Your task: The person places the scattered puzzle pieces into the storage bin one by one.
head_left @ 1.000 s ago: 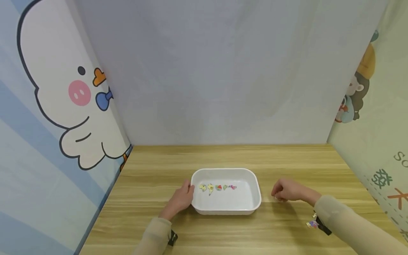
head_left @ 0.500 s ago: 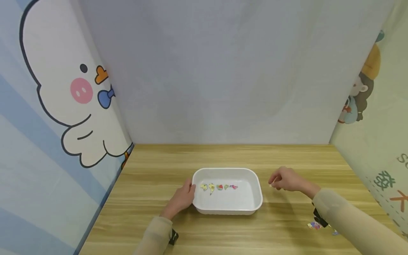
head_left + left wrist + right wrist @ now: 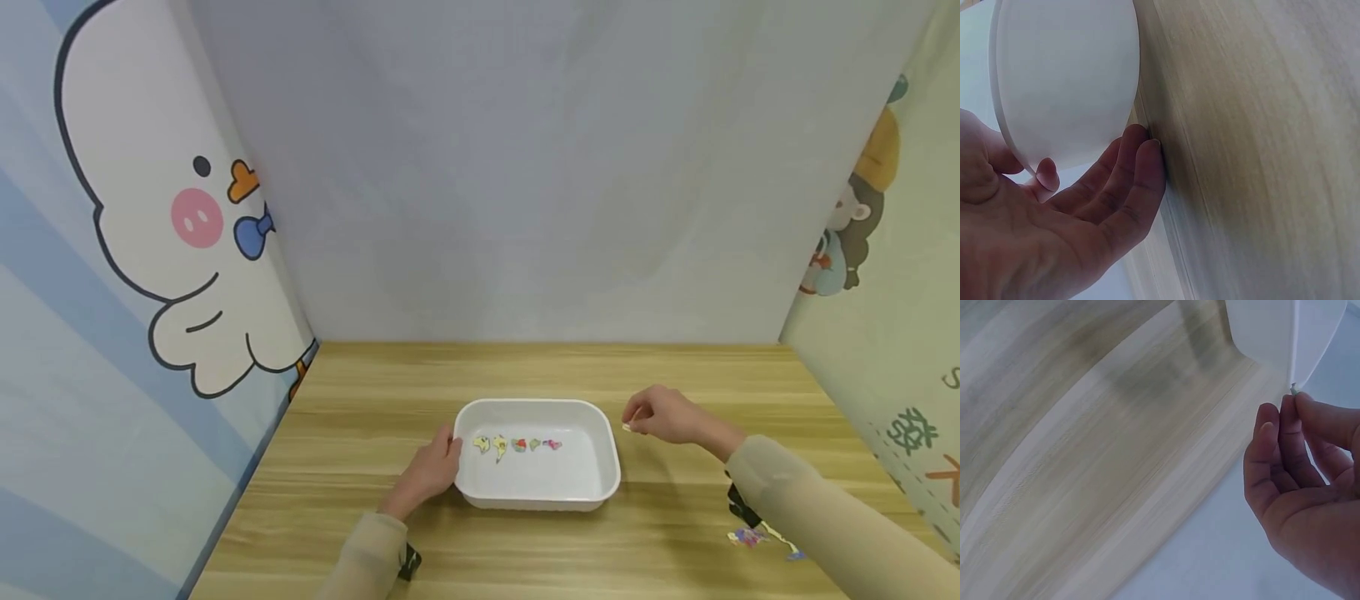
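The white tray (image 3: 537, 503) stands on the wooden table, with several small coloured pieces (image 3: 520, 445) in a row on its floor. At its left end my left hand (image 3: 423, 472) grips the rim; in the left wrist view the thumb of that hand (image 3: 1054, 219) is over the rim and the fingers lie along the outer wall. Just right of the tray, raised, my right hand (image 3: 670, 416) pinches a small pale piece (image 3: 626, 427). The right wrist view shows only the tip of this piece (image 3: 1294, 389) between thumb and forefinger.
More coloured pieces (image 3: 747, 537) lie on the table (image 3: 600, 558) at the right, partly hidden by the right forearm. A pale curtain (image 3: 510, 183) hangs behind the table, with printed cloths at both sides.
My right hand has moved up and left towards the tray with the small piece pinched. The left hand stays on the tray's left end. More of the pieces under the right forearm show.
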Action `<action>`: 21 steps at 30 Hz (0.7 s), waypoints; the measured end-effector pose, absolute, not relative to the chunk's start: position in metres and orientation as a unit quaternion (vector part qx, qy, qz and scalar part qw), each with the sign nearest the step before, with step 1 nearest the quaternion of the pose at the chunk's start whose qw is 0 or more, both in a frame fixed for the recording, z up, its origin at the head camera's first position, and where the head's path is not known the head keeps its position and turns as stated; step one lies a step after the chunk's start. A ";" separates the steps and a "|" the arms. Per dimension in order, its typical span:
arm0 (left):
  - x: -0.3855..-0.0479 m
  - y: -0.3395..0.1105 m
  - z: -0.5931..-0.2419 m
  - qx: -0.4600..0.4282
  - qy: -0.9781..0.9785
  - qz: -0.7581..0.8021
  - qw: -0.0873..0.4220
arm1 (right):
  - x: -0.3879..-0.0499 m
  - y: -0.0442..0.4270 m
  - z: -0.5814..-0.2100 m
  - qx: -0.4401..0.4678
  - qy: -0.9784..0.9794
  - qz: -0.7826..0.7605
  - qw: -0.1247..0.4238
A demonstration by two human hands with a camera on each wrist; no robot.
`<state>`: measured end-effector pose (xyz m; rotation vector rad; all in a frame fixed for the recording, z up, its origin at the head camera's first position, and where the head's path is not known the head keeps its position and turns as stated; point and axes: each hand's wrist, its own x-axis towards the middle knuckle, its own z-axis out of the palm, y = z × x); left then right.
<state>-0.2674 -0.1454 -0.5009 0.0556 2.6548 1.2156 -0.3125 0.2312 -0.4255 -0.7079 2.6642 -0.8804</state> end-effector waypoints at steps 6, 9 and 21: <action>-0.266 -0.147 -0.502 0.025 0.903 0.416 0.105 | -0.317 0.216 -0.425 -0.237 0.916 -0.302 0.116; -0.265 -0.147 -0.501 0.029 0.903 0.415 0.103 | -0.319 0.209 -0.425 -0.243 0.918 -0.295 0.103; -0.266 -0.146 -0.501 0.025 0.903 0.415 0.107 | -0.324 0.189 -0.423 -0.245 0.920 -0.278 0.127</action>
